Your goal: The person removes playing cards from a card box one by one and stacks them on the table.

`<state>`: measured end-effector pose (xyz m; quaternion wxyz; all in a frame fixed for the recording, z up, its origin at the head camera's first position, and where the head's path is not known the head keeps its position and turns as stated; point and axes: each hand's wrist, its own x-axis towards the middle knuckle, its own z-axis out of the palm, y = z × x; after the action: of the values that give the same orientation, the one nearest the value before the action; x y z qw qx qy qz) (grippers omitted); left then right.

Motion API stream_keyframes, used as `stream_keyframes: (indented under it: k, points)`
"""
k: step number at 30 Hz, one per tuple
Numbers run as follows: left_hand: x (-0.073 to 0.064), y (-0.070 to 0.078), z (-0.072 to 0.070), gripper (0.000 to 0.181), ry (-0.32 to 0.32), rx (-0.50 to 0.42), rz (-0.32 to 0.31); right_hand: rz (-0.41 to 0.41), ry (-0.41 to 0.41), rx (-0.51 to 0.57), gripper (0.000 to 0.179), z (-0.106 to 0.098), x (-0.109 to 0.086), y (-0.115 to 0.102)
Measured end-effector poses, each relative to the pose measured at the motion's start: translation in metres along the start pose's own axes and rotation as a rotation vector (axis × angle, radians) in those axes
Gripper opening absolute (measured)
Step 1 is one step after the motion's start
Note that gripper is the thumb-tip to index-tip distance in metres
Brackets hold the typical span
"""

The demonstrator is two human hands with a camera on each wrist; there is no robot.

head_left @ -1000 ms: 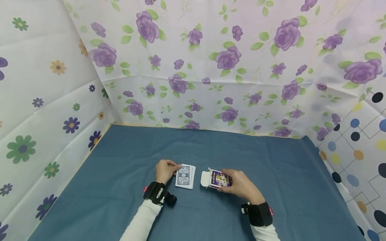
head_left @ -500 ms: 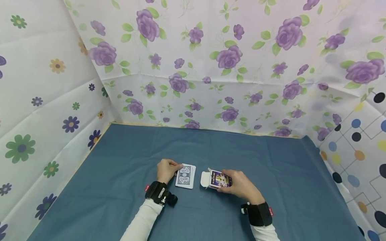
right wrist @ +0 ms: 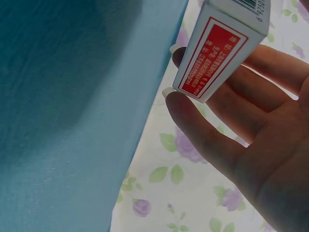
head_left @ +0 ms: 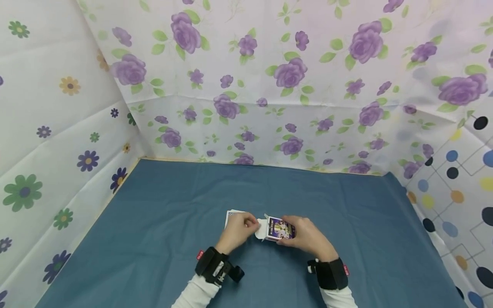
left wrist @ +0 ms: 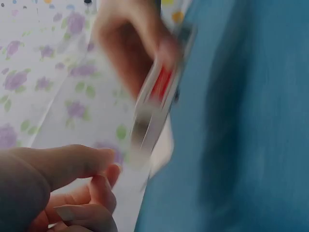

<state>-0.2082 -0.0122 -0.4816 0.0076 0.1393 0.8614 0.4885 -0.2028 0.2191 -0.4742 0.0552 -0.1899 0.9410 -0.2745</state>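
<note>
My right hand (head_left: 308, 237) grips a playing card box (head_left: 280, 228) by its right end, with thumb and fingers on opposite sides. Purple artwork covers its front, and a red panel with white text marks its narrow side in the right wrist view. The box's white flap (head_left: 261, 229) hangs open toward the left. My left hand (head_left: 236, 233) is right at that flap, thumb and index fingertips together and the other fingers curled; nothing shows between them in the left wrist view. Behind this hand lies the deck of cards (head_left: 230, 214), mostly hidden by it.
A blue cloth (head_left: 185, 196) covers the table. Floral sheets (head_left: 290, 85) rise behind it and on the left, and a dotted sheet (head_left: 456, 196) stands on the right. Both wrists wear black straps with cameras.
My left hand has left the near-left corner of the deck and moved right, across the cards, to the box's flap. My right hand and the box have stayed in place.
</note>
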Motion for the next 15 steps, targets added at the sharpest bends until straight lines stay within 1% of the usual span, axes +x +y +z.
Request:
stream_keyframes:
  k: [2, 6, 9, 15]
  points:
    - [-0.001, 0.005, 0.009, 0.011, -0.045, -0.034, 0.000, -0.023, 0.002, -0.002, 0.063, -0.002, -0.001, -0.002]
    - [-0.002, 0.006, 0.020, 0.009, -0.051, -0.068, -0.030, -0.055, 0.009, -0.018, 0.062, -0.005, -0.003, -0.006]
    - [-0.006, 0.005, 0.020, 0.008, -0.065, -0.087, -0.049, -0.070, 0.011, -0.016, 0.063, -0.003, -0.005, -0.008]
    - [-0.006, 0.006, 0.013, 0.008, -0.167, -0.155, -0.079, -0.116, 0.017, -0.007, 0.064, -0.004, -0.004, -0.009]
